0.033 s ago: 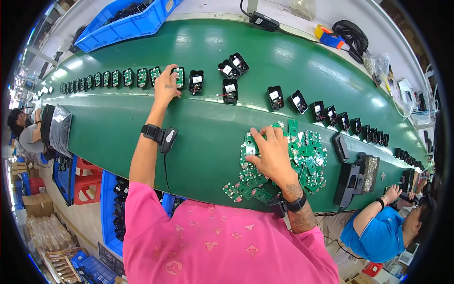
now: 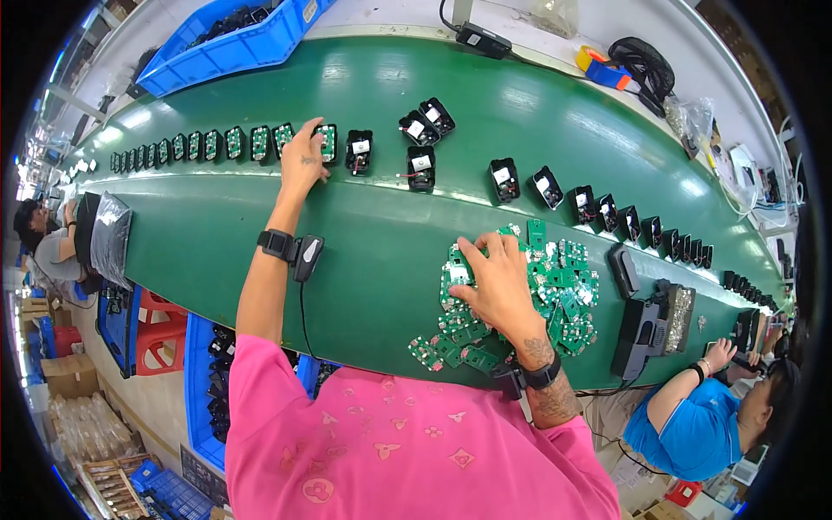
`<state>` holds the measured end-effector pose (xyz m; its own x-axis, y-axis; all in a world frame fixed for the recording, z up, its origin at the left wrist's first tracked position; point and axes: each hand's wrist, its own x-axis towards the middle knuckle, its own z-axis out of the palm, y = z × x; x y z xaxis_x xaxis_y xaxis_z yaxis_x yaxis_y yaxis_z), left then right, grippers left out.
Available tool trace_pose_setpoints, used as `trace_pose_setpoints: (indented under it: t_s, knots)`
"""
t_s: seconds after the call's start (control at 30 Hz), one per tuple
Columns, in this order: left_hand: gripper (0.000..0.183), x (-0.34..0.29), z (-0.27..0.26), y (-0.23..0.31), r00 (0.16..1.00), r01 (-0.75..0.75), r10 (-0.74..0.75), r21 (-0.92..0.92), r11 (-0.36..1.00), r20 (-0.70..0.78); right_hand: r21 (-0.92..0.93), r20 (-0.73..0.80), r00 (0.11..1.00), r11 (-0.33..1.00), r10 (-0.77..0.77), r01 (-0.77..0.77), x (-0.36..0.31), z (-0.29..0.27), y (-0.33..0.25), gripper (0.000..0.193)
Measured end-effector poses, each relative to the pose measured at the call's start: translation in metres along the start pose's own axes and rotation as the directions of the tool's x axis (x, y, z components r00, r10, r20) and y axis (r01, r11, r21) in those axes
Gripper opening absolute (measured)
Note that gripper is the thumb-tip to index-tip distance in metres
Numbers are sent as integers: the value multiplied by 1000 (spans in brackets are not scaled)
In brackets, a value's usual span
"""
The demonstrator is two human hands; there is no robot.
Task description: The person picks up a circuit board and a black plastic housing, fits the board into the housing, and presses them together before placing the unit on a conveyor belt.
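Note:
My left hand reaches to the row of small black housings on the green bench. Its thumb and fingers close around the near and far ends of one housing fitted with a green circuit board. A housing without a green board stands just to the right; a white label and thin wires show inside it. My right hand rests at the left side of a loose pile of circuit boards. Between its thumb and index finger is one green board with a white patch; the other fingers are bent over the pile.
Board-filled housings line up leftward; open ones run off to the right. A blue crate sits at the far left. Beside the pile stands a dark grey device. A person in blue sits at right, another at left.
Almost nothing differs. My left hand and wrist have shifted very slightly to the left at the housing; my right hand stays on the pile.

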<state>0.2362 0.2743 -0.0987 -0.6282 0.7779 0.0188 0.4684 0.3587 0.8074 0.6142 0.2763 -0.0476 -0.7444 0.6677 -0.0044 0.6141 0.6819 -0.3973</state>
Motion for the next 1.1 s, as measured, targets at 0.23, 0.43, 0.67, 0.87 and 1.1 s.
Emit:
trace_pose_setpoints:
  t_s: [0.23, 0.43, 0.67, 0.87, 1.1]
  knots:
    - [92, -39, -15, 48, 914, -386, 224, 560, 733, 337, 145, -99, 993, 986, -71, 85, 1, 2, 13, 30]
    - [90, -29, 3, 23, 867, -486, 343, 454, 747, 362, 332, -351, 933, 942, 75, 49, 4, 3, 12, 14]
    - [52, -116, 21, 63, 932, -237, 266, -140, 961, 246, 790, -105, 979, 612, 175, -25, -15, -13, 11, 11]
    - [41, -200, 70, 62, 727, 539, 234, -748, 387, 645, 897, -119, 986, 412, -120, 158, -12, -16, -9, 11]
    - [14, -211, 73, 76, 876, 200, 185, -684, 702, 446, 916, -48, 999, 399, 17, 37, -21, -12, -10, 10]
